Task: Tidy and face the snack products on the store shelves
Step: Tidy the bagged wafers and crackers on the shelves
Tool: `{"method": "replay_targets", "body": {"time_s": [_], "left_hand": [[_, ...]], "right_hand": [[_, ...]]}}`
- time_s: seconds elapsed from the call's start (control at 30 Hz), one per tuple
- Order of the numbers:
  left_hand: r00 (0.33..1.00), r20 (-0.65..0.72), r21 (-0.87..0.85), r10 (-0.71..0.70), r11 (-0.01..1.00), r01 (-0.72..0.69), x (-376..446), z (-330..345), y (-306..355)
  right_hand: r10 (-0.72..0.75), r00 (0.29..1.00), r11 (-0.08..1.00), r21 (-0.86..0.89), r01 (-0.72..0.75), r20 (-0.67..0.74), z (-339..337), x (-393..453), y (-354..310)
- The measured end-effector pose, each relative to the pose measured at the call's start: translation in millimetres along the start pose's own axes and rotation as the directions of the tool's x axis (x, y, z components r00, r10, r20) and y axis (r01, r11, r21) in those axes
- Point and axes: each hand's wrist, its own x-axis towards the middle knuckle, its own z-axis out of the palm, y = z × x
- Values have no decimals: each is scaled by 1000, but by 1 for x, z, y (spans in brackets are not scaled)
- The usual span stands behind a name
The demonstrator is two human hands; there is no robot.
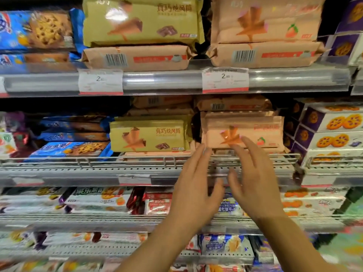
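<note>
Both hands raised, fingers straight, at the pink cone-snack pack (pixel 243 132) on the middle shelf.
Left hand (pixel 193 185) and right hand (pixel 253 179) are spread before it, nothing gripped; fingertip contact cannot be judged through blur. The olive pack (pixel 149 135) stands left of it; packs behind are half hidden.

yellow cone-snack pack (pixel 150 135): "真巧炫风筒". upper yellow pack (pixel 141 22): the same. price tag (pixel 225 80): "2.80". red packet (pixel 158 206): "wafer". blue packet (pixel 227 208): "wafer biscuits".
</note>
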Motion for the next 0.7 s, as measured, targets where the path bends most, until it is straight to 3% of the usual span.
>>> {"method": "replay_targets", "body": {"time_s": [0.13, 0.43, 0.7], "left_hand": [[992, -65, 130, 111, 986, -102, -36, -21, -39], [975, -217, 376, -46, 918, 127, -87, -125, -158], [944, -317, 427, -92, 875, 229, -99, -210, -236]], "right_hand": [[-160, 983, 986, 50, 156, 93, 28, -5, -42], [-320, 926, 947, 114, 302, 202, 88, -1, -139], [-179, 964, 981, -32, 189, 199, 126, -13, -181]]}}
